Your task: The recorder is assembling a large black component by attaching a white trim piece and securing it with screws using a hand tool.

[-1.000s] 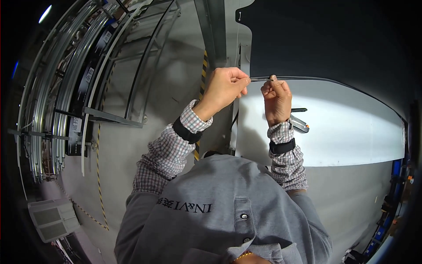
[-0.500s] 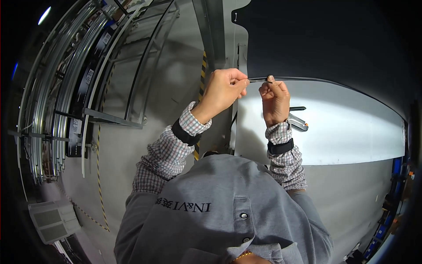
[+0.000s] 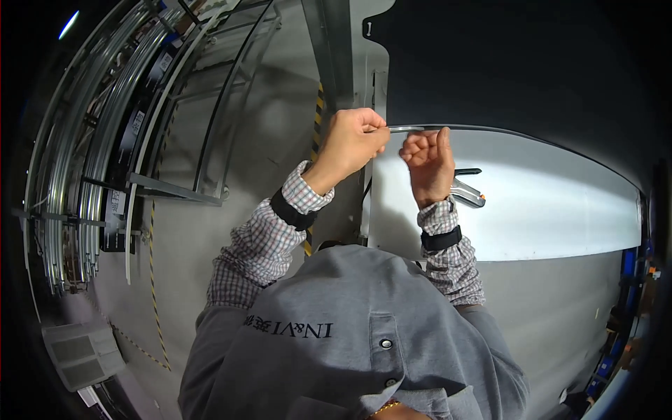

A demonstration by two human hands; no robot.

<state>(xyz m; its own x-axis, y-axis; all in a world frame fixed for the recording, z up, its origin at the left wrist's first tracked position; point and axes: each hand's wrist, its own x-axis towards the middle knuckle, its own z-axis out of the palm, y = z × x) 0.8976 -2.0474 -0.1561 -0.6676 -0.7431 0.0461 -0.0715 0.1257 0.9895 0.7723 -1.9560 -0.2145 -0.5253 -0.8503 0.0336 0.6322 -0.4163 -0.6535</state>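
Grey metal strip pinched between both my hands at the far edge of the white worktop.

I saw my left hand (image 3: 353, 136) closed in a fist on the near end of the thin, grey, slightly curved metal strip (image 3: 476, 129), while my right hand (image 3: 428, 159) sat just beside it, fingers curled onto the same stretch. It ran along the far edge of the flat white worktop (image 3: 546, 203). I judged it light, springy and narrow-edged, best held close together near that end. A silver hand tool with an orange tip (image 3: 467, 194) lay behind my right wrist.
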